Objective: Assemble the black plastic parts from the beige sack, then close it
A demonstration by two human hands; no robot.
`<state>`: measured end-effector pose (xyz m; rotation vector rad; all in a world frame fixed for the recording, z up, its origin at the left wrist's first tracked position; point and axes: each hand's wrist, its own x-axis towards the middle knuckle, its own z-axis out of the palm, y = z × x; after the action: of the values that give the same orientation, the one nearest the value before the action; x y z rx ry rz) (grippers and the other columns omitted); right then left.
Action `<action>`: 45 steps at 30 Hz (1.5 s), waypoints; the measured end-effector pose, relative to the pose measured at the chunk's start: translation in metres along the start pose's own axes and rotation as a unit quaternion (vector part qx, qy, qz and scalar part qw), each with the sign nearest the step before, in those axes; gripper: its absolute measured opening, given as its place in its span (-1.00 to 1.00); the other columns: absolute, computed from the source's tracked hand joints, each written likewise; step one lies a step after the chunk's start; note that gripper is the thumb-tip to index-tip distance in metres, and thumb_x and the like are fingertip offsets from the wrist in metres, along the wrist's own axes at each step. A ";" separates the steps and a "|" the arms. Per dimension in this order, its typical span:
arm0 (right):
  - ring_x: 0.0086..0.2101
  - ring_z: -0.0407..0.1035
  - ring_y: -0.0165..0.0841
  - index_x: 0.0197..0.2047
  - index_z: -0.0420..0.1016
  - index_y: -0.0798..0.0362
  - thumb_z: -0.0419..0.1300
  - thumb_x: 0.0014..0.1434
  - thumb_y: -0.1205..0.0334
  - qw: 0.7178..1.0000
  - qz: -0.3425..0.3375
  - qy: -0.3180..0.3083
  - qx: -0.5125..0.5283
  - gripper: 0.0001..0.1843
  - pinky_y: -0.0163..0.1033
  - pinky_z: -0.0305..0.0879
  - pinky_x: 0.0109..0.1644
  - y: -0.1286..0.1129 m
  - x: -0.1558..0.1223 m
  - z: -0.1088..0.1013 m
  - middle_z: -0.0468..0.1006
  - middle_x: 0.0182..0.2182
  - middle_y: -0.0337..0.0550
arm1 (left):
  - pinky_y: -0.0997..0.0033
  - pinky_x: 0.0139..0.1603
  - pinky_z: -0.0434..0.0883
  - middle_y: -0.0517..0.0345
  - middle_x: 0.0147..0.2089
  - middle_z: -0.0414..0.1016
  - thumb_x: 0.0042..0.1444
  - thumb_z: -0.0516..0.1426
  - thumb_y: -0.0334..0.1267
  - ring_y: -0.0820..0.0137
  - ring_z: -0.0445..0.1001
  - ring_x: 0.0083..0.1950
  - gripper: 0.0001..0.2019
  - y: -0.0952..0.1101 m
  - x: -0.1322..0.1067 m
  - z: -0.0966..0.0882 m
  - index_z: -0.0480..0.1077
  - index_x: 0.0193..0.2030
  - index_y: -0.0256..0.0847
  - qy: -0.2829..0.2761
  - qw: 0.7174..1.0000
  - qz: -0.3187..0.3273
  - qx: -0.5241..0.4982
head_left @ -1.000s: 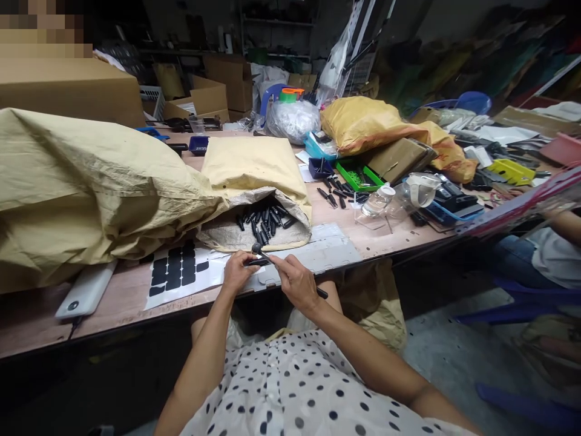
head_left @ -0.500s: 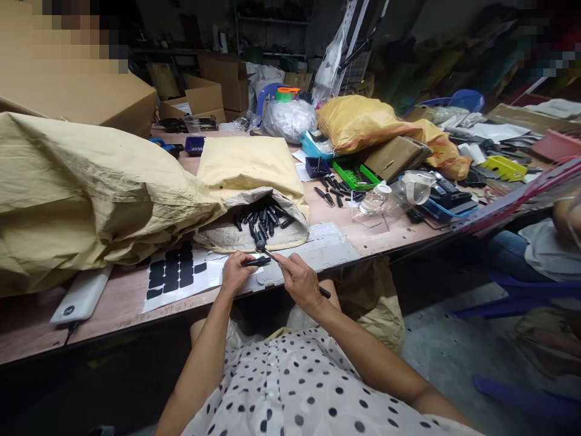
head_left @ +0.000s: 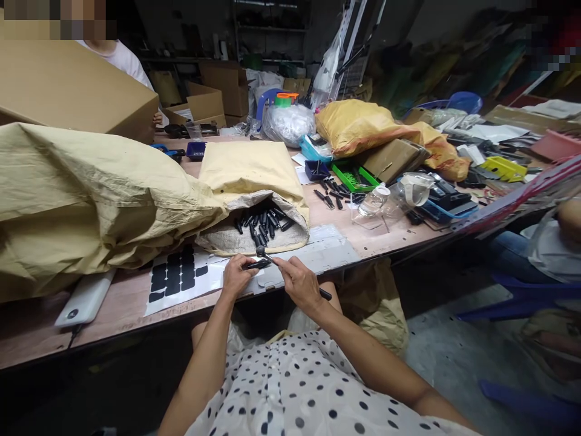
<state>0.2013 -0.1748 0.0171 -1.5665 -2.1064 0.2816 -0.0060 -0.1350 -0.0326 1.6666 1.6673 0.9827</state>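
My left hand [head_left: 236, 275] pinches a small black plastic part [head_left: 257, 264] at the table's front edge. My right hand [head_left: 299, 283] grips a slim black tool [head_left: 272, 259] with a round knob at its tip, and the tip rests against that part. Just beyond my hands an open tan sack [head_left: 254, 181] spills several black parts [head_left: 263, 223]. To the left of my hands lies a white sheet of black stickers [head_left: 179, 274].
A big tan sack [head_left: 82, 194] fills the table's left, with a white power bank [head_left: 84, 300] before it. Cardboard boxes [head_left: 77, 91], yellow bags [head_left: 363, 124], a green tray [head_left: 354, 177], a clear jug [head_left: 408, 191] and clutter lie beyond. Other people sit at far left and right.
My hands stay together on the part and tool with hardly any shift. The view has tilted slightly, and a person in white now shows behind the box at far left.
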 end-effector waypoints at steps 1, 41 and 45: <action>-0.33 0.44 -0.39 0.21 0.54 -0.24 0.04 0.38 0.28 1.000 0.000 0.002 0.006 -0.56 -0.39 0.25 -0.34 -0.001 0.000 0.000 0.53 -0.30 -0.20 | 0.33 -0.13 0.41 0.24 -0.30 0.52 -0.12 0.29 -0.39 0.32 0.47 -0.17 -0.82 0.001 0.000 0.000 0.59 -0.34 -0.05 -0.002 1.000 0.000 0.000; -0.14 0.53 -0.25 0.02 0.66 -0.13 0.11 0.24 0.24 0.965 0.095 0.078 0.230 -0.63 -0.18 0.46 -0.02 0.022 -0.012 0.019 0.66 -0.17 -0.13 | 0.30 -0.08 0.45 0.21 -0.29 0.54 -0.05 0.27 -0.32 0.29 0.49 -0.16 -0.83 0.002 -0.003 -0.003 0.60 -0.27 -0.04 0.002 0.998 0.032 0.046; -0.21 0.52 -0.29 0.02 0.66 -0.12 0.10 0.25 0.25 0.967 0.093 0.070 0.226 -0.63 -0.20 0.46 -0.05 0.021 -0.013 0.019 0.65 -0.18 -0.14 | 0.28 -0.06 0.45 0.21 -0.27 0.54 -0.10 0.29 -0.34 0.28 0.50 -0.15 -0.78 0.001 -0.003 -0.002 0.60 -0.26 -0.04 -0.002 0.998 0.030 0.057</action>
<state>0.2122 -0.1775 -0.0116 -1.4545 -1.6427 0.6458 -0.0069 -0.1382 -0.0304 1.8002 1.7090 0.9264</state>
